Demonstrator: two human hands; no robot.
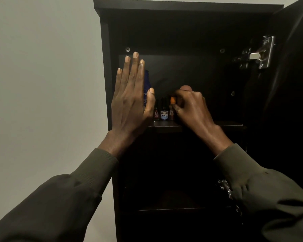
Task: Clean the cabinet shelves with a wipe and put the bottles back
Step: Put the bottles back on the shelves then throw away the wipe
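A dark cabinet (105, 70) stands open in front of me. On its upper shelf (166, 127) stand a tall blue Nivea bottle (146, 84), a small red bottle (156, 113), a small dark bottle labelled NIVE (164, 112) and an orange-capped bottle (172, 106). My left hand (131, 96) is raised flat with straight fingers, in front of the blue bottle and the cabinet's left side. My right hand (191, 107) curls its fingers round the orange-capped bottle on the shelf. A pinkish rounded thing (185, 88) shows just above that hand. No wipe is visible.
The cabinet door (294, 84) hangs open at the right with a metal hinge (259, 53). A lower shelf (173, 209) lies in deep shadow. A plain pale wall (42, 75) fills the left.
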